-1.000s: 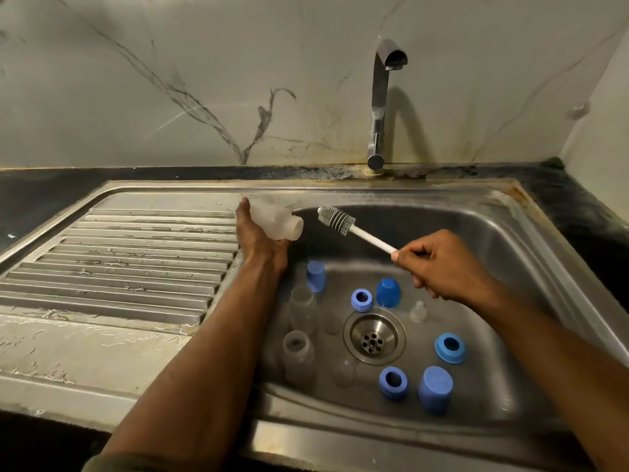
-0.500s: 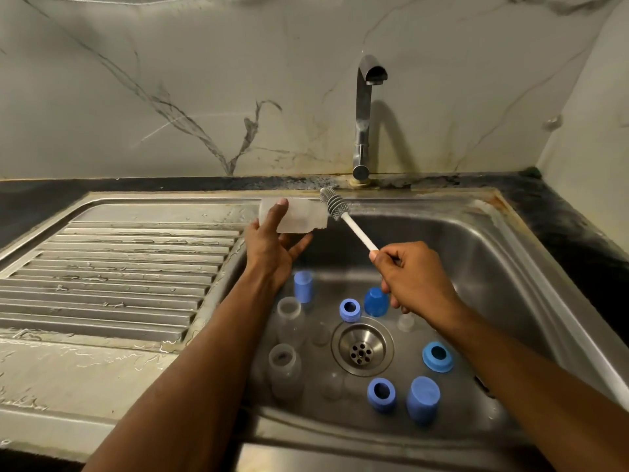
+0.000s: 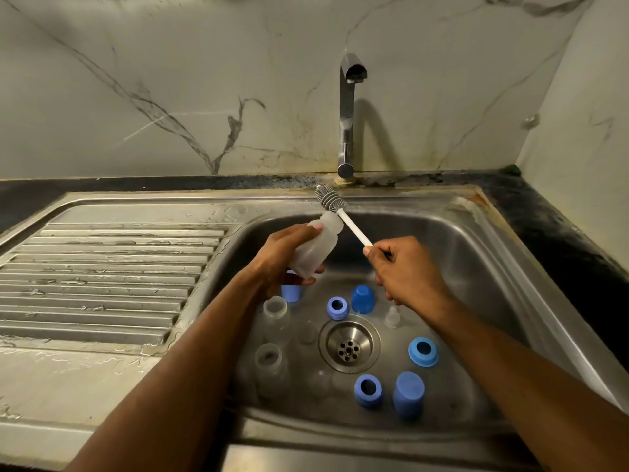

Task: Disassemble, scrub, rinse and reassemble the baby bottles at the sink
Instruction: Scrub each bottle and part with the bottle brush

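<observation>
My left hand grips a translucent baby bottle over the sink basin, its open neck tilted up and to the right. My right hand holds the white handle of a bottle brush. The grey bristle head sits just above and behind the bottle's mouth, outside it. On the basin floor lie two more clear bottles, three blue collar rings, blue caps and a clear teat.
The steel sink has a round drain in the middle of its floor. A chrome tap stands behind the basin with no water running. A wet ribbed drainboard lies to the left. A marble wall rises behind.
My left hand brought the bottle down and right over the basin and tilted its neck upward. The brush head stayed close to the bottle's mouth. The camera view shifted slightly.
</observation>
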